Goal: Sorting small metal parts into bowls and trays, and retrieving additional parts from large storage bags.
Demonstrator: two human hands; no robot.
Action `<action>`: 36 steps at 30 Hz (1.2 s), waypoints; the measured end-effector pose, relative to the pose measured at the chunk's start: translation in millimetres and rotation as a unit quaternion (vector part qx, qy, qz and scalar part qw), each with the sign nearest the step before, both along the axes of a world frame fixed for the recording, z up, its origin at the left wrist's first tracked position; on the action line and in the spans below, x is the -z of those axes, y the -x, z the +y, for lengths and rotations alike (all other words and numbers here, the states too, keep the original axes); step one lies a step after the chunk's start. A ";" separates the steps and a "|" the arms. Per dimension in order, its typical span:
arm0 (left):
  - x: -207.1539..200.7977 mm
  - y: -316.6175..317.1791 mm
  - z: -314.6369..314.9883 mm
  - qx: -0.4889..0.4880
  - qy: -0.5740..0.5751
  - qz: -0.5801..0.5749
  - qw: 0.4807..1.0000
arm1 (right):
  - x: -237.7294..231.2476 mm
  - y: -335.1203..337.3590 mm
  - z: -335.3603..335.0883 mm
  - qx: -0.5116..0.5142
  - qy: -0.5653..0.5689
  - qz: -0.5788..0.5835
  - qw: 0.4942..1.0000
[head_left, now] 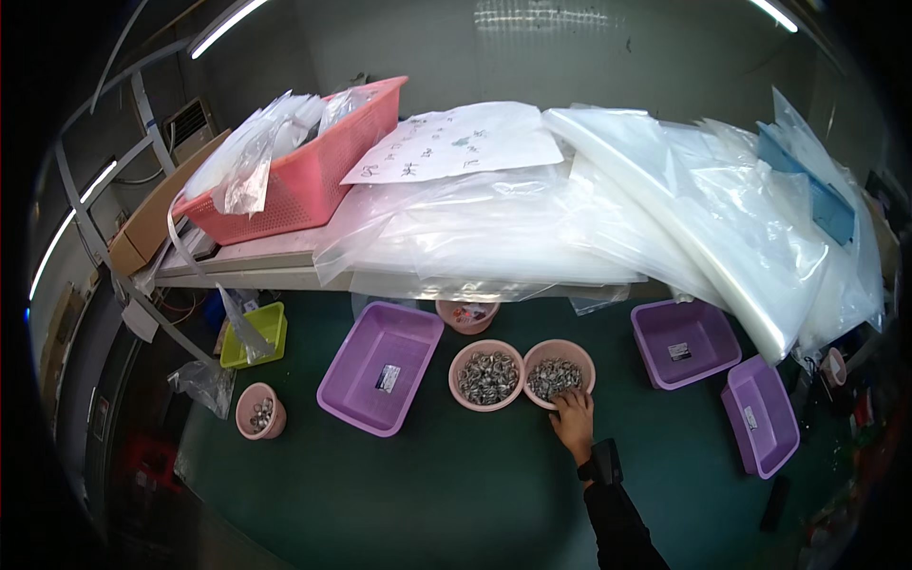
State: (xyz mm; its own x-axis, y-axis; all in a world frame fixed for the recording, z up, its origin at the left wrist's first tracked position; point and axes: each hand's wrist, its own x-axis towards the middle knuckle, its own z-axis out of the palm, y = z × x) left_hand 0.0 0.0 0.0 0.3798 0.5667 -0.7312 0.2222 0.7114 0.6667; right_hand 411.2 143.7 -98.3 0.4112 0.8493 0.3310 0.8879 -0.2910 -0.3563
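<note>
My right hand (574,424) reaches from the lower right to the near rim of a round pink bowl (591,365). Its fingers are bent over that rim and its thumb side lies against the outside, so the hand grips the edge. Small silvery metal parts (553,376) fill the bottom of this bowl; their exact kind is too small to make out. Touching it on the left stands a second pink bowl (456,389), with a larger heap of similar metal parts (488,376). My left hand is out of view.
An empty purple tray (424,404) lies left of the bowls; two more purple trays (686,370) stand right. A small pink cup (249,420) and a green basket (275,334) are far left. Above, a shelf (275,274) carries plastic bags (456,237) and a pink basket (323,180).
</note>
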 end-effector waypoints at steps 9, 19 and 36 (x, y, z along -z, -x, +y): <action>1.6 -26.1 -15.3 -0.038 0.013 0.052 0.998 | 3.6 21.1 -75.4 -0.103 -0.046 0.007 0.994; 118.6 -37.9 11.3 0.345 -0.150 -0.023 0.926 | 7.4 120.6 -202.9 0.102 -0.169 0.422 0.885; 142.5 -170.0 25.4 0.195 -0.282 -0.107 0.933 | 6.1 111.6 -207.5 0.229 -0.462 0.752 0.412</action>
State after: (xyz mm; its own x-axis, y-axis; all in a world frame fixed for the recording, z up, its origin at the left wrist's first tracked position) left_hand 170.0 25.4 -142.5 0.7410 0.6266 -0.2416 0.2088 0.1270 0.9697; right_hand 299.6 -63.8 -104.4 0.7878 0.3662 -0.4952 -0.6105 0.5703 -0.5496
